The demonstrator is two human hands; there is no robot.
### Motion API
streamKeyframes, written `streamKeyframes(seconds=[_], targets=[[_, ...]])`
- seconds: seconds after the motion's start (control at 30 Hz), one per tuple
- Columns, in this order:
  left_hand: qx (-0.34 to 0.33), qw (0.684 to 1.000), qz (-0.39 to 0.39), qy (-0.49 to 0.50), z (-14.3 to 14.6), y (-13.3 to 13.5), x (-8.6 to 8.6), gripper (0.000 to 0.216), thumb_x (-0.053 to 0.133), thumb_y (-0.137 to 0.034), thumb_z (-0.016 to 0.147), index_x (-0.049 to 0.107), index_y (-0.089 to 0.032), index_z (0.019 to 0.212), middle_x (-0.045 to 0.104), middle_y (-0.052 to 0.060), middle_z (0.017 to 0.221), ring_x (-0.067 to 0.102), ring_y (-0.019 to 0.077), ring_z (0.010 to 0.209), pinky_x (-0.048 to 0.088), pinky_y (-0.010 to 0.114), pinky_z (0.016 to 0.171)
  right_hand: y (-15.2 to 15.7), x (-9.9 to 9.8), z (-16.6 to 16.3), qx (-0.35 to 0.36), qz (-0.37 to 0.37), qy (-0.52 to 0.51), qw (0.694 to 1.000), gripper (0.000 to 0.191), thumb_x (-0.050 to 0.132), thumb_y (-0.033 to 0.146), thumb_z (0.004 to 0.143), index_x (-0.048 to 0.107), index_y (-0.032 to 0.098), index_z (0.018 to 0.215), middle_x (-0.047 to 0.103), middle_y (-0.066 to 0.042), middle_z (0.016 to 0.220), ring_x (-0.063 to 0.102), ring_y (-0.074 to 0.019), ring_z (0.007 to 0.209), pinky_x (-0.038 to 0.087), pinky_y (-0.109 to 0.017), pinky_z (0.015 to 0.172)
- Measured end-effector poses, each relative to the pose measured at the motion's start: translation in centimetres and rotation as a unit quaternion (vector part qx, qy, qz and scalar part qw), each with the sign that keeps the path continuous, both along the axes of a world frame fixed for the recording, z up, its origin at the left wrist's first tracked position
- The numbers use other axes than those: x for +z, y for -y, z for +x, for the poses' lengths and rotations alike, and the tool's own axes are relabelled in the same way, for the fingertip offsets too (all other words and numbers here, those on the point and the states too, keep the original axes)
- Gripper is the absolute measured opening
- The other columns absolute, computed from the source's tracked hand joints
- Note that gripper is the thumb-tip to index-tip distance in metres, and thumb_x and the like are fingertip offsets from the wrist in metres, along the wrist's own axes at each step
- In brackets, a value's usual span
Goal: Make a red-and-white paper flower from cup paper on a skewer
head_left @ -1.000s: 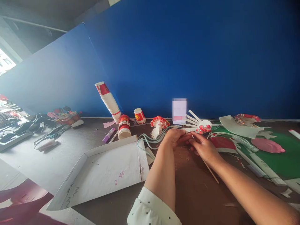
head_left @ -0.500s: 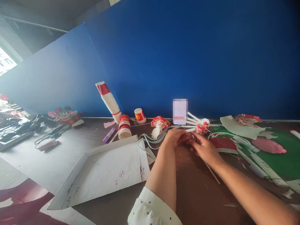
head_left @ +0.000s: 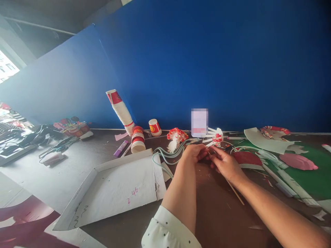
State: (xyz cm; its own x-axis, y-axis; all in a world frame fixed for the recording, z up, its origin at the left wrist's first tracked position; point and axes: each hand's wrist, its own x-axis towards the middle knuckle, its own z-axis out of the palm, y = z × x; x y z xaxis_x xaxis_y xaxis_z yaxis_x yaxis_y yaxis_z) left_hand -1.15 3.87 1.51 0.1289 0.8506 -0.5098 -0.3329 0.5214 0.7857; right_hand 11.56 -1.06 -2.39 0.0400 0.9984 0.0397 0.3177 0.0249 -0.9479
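Both hands work close together on a paper cup cut into strips (head_left: 217,137), whose white strips fan out and whose middle shows curled red and white bits. My left hand (head_left: 195,151) pinches a white strip of it, fingers bent. My right hand (head_left: 223,162) meets it from the right, thumb and fingers closed on the same strip. The exact contact at the fingertips is partly hidden. A thin wooden stick (head_left: 236,193) shows beneath my right wrist; I cannot tell whether it is held. Left of the hands lies a red and white curled paper flower (head_left: 177,136).
Left stand a leaning stack of paper cups (head_left: 121,112), a lone cup (head_left: 154,127) and a purple glue stick (head_left: 120,148). A white cardboard tray (head_left: 116,193), grey cables (head_left: 165,153), a blurred upright card (head_left: 199,122), and a pink oval piece (head_left: 298,161) surround the hands.
The cut cup has turned and shifted slightly left, so its strips now fan out differently. Both hands stay nearly in place, fingers still pinched together.
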Motion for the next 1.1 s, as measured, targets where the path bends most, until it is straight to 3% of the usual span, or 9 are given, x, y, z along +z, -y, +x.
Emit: streamKeyframes(seconds=[0.4,0.77,1.1], targets=[[-0.024,0.998,0.023,0.049,0.3,-0.2,-0.5,0.015,0.061,0.0,0.077,0.065,-0.006,0.064,0.059,0.003,0.056,0.053,0.0049,0.046,0.045,0.011,0.046,0.2,0.6,0.0,-0.019,-0.007,-0.008,1.0,0.062,0.054,0.04,0.082,0.051,0.016,0.14,0.059,0.002,0.051,0.046,-0.0126,0.042,0.035,-0.024,0.041],[-0.007,0.998,0.023,0.051,0.7,-0.4,-0.9,0.011,0.068,-0.003,0.074,0.064,-0.006,0.065,0.059,0.003,0.057,0.053,0.0065,0.046,0.045,0.015,0.045,0.5,1.1,-0.2,-0.023,-0.024,-0.021,0.999,0.06,0.054,0.037,0.082,0.054,0.018,0.138,0.059,0.003,0.052,0.044,-0.0104,0.04,0.034,-0.023,0.04],[-0.031,0.998,0.02,0.047,0.8,0.0,-0.3,0.021,0.062,-0.006,0.082,0.058,-0.008,0.062,0.053,0.001,0.052,0.047,0.0058,0.04,0.04,0.017,0.042,0.5,1.2,-0.3,-0.02,-0.048,-0.083,0.995,0.065,0.055,0.037,0.08,0.05,0.016,0.142,0.056,0.003,0.051,0.044,-0.0107,0.044,0.032,-0.021,0.039]])
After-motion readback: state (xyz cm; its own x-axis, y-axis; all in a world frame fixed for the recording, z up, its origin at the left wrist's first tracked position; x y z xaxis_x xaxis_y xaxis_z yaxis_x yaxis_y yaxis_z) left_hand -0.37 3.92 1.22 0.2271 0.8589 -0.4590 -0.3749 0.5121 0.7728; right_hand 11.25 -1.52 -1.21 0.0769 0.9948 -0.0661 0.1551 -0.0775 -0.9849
